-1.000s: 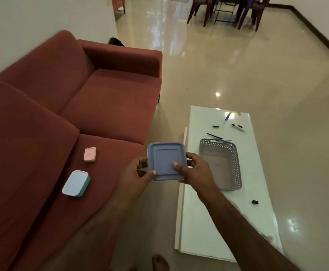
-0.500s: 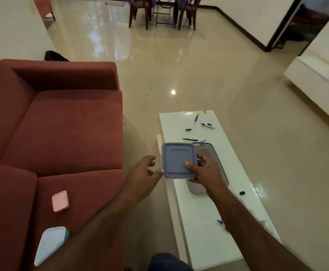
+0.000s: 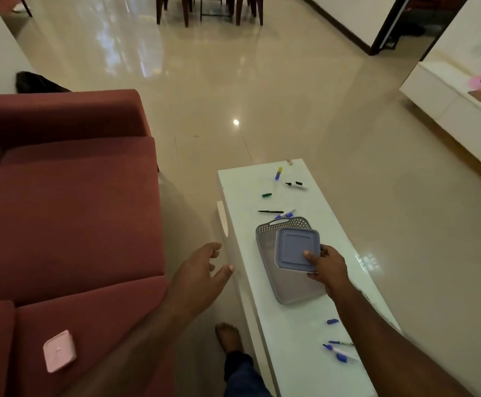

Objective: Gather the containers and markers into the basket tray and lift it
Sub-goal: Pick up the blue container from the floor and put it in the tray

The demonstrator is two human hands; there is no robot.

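— While the right hand (image 3: 326,265) carries the square blue-lidded plastic container (image 3: 296,249) over the grey perforated plastic basket tray (image 3: 265,239), thumb on the lid and fingers curled under its edge, we're in the loading step!

— And the left hand (image 3: 202,270)?

— Off to the side, between sofa and counter (image 3: 305,319), fingers loosely spread, holding nothing.

— Next move?

— My read: lower the container flat into the tray and let go. Then there's the pink rectangular lidded container (image 3: 59,351) down on the red fabric sofa (image 3: 70,213), and the markers: a blue-capped marker (image 3: 339,353) near the counter's close end, a thin black pen (image 3: 270,211) beyond the tray.

— Anything unclear?

— Plenty. The container hides much of the tray's floor, the forearm covers its near right corner, and I can't tell whether the container touches the tray or hovers above it.
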